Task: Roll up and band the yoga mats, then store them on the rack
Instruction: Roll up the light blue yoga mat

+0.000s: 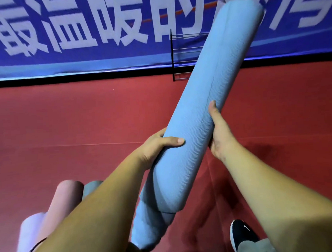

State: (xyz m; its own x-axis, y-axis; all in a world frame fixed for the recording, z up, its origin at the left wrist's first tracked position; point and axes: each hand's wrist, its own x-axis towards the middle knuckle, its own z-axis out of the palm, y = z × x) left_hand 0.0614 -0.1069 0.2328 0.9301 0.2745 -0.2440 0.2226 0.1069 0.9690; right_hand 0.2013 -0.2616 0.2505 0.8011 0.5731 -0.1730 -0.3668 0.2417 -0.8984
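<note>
Blue yoga mat (212, 82), rolled up into a long tube, is held up in the air. It runs on a slant from the lower middle of the frame up to the upper right corner. Its top end is in front of the blue banner (81, 34) with big white letters.

The left grip (158, 147) holds the mat near its lower part. The thumb lies flat across the front of the roll and the fingers curl round the far side. The right grip (220, 135) holds the other side of the mat, a bit higher up. Its thumb points up along the edge of the roll and the palm is pressed on the mat. Its fingers go round the back, so they are hidden.

Behind the mat, in the upper middle right, stands a black wire rack (172, 55). It is by the banner, and the mat covers its right part.

Under the held mat, in the lower middle, is another blue roll (146, 227). The held mat hides its top. I cannot tell if the two touch.

In the lower left corner three more rolled mats lie close side by side: a pink mat (64, 202), a pale purple mat (31, 236) and a grey-blue mat (91, 186). The left arm crosses in front of them.

The floor (85, 120) is red. In the lower right a black shoe (240, 235) stands on it.
</note>
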